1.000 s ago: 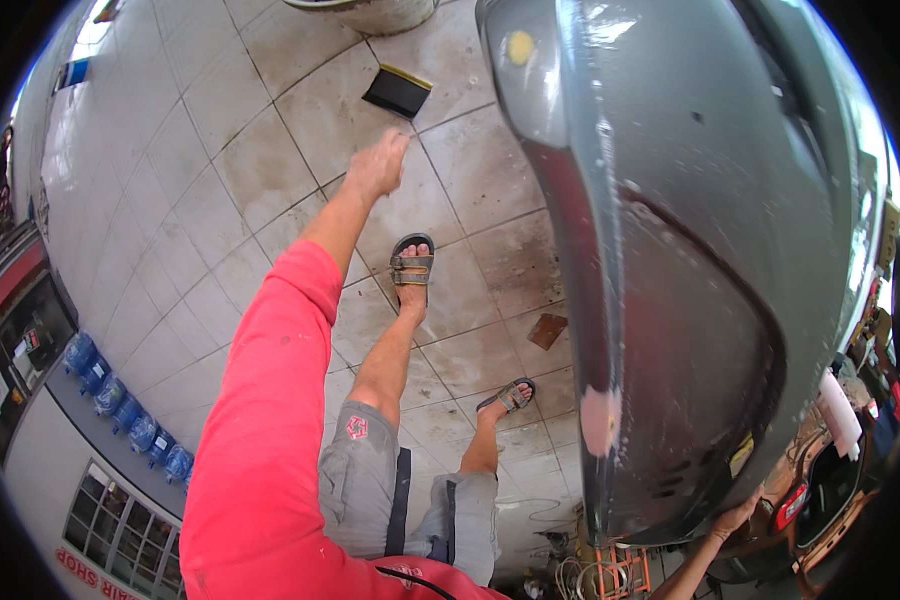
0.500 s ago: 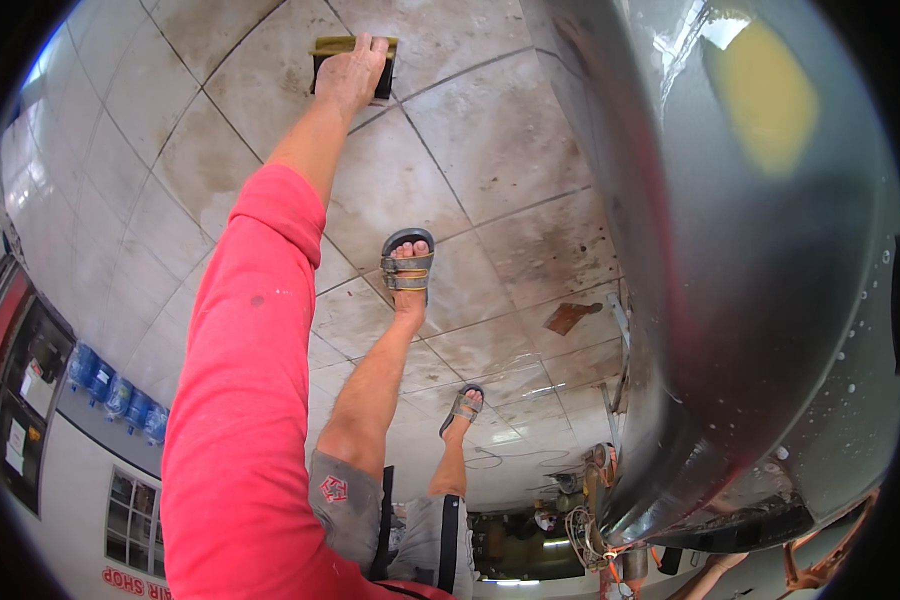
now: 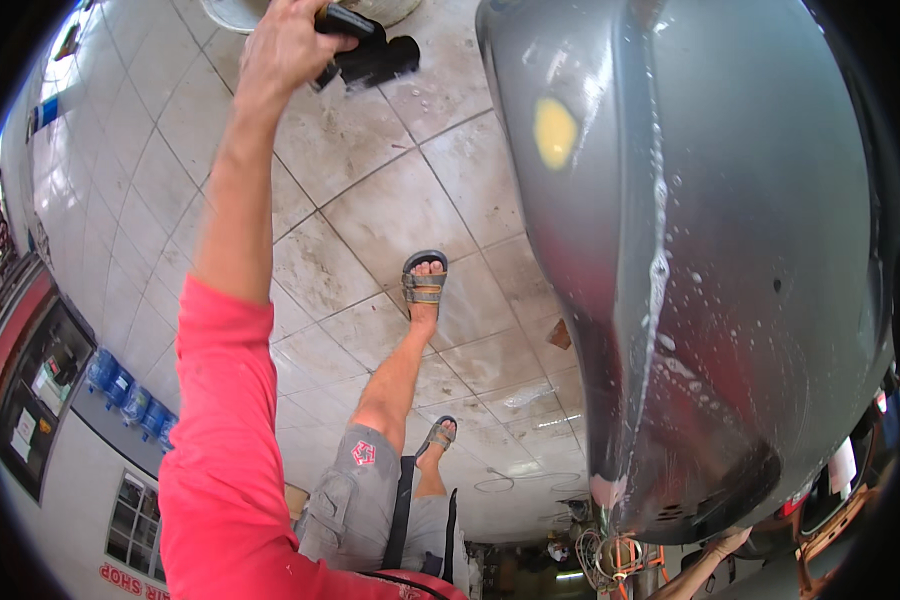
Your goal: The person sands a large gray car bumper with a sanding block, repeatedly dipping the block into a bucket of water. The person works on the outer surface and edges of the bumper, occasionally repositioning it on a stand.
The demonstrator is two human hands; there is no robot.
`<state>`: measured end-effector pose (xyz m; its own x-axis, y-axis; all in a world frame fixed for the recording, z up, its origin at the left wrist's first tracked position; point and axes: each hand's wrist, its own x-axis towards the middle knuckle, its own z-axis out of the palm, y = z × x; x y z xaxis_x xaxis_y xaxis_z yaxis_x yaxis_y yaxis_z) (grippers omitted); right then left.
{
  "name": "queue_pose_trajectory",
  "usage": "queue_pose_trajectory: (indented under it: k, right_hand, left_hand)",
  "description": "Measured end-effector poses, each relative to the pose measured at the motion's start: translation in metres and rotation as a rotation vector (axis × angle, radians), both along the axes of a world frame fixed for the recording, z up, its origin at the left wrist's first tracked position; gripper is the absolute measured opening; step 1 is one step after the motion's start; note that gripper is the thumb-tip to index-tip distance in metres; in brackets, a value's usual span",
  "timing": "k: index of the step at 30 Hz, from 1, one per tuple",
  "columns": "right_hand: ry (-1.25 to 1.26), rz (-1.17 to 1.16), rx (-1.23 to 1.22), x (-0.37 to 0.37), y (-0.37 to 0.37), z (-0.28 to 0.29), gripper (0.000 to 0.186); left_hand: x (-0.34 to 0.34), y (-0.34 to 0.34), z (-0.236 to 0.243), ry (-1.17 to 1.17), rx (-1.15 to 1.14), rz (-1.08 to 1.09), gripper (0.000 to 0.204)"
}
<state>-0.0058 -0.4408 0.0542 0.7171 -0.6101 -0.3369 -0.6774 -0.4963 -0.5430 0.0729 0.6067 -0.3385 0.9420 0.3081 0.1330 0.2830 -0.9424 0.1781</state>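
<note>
My left hand, in a red sleeve pushed up to the elbow, is closed on a black sanding block. A dark, blurred flap shows beside the block. Both are at the rim of a pale round tub, cut off by the upper edge. To the right stands a large curved grey car body panel with a yellow patch. White suds run along its ridge. My right hand is at the panel's lower edge, its fingers mostly hidden.
My sandalled feet stand on stained floor tiles. A brown scrap lies near the panel. Cables and orange cords hang under its lower end. Several blue water jugs line a ledge at left, near a dark door.
My left hand, with the sanding block, has moved up and left to the tub, which has come into view. The view has shifted, showing more of the wet panel.
</note>
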Motion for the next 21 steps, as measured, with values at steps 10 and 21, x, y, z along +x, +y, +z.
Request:
queue_pose_trajectory:
  k: [10, 21]
  right_hand:
    - [-0.05, 0.109, 0.09, 0.008, 0.03, -0.005, 0.049]
    - [-0.22, 0.055, 0.095, 0.024, 0.054, -0.02, 0.046]
  left_hand:
    - [0.03, -0.015, 0.014, 0.617, -0.102, -0.092, 0.04]
    - [-0.123, -0.114, -0.012, 0.521, -0.136, -0.083, 0.051]
